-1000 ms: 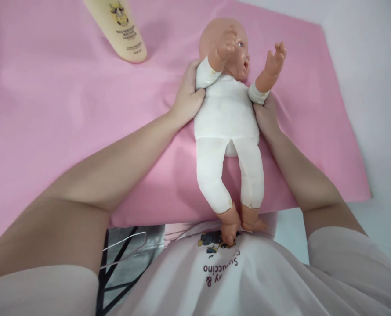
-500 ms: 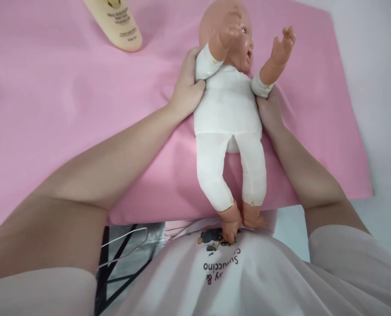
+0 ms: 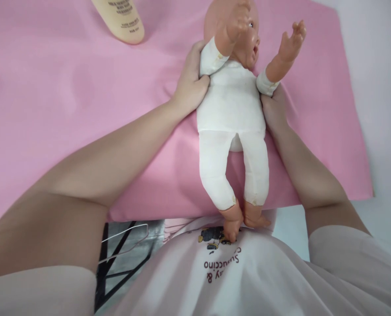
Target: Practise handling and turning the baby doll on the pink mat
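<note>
The left hand (image 3: 193,90) and right hand (image 3: 276,107) clasp the baby doll (image 3: 231,103) beneath its arms, at nine and three o'clock. That hold looks complete; release is not yet done — whether the doll clears the pink cover (image 3: 66,87), I cannot tell. Head at twelve, feet at six — white cloth body, stained cuffs. A pale-yellow bottle (image 3: 126,28) sits at ten.

Doll (image 3: 231,103): glossy plastic head (image 3: 213,24) met matt cloth torso (image 3: 233,105) | Pink worktop (image 3: 66,87): gleamed softly, smooth | Bottle (image 3: 121,19): looked smooth plastic

There is one doll (image 3: 233,103), one bottle (image 3: 124,22) and one pink mat (image 3: 66,96).
</note>
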Demonstrator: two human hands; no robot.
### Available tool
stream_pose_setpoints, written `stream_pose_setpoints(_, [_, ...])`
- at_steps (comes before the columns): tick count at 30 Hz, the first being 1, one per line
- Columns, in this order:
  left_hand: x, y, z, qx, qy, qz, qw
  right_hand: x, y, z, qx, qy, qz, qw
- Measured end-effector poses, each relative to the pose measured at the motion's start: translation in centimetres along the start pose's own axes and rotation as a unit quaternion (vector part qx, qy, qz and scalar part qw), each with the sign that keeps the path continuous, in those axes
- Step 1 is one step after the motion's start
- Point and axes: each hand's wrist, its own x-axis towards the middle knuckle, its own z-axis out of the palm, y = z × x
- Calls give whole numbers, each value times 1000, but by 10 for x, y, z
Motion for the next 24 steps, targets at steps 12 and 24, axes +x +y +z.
stream_pose_setpoints(12, [-1, -1, 1, 28, -7, -18, 999, -4, -12, 5, 36, 47, 45, 997])
stream_pose_setpoints(24, [1, 4, 5, 25, 4, -21, 999, -5, -17, 7, 31, 56, 48, 997])
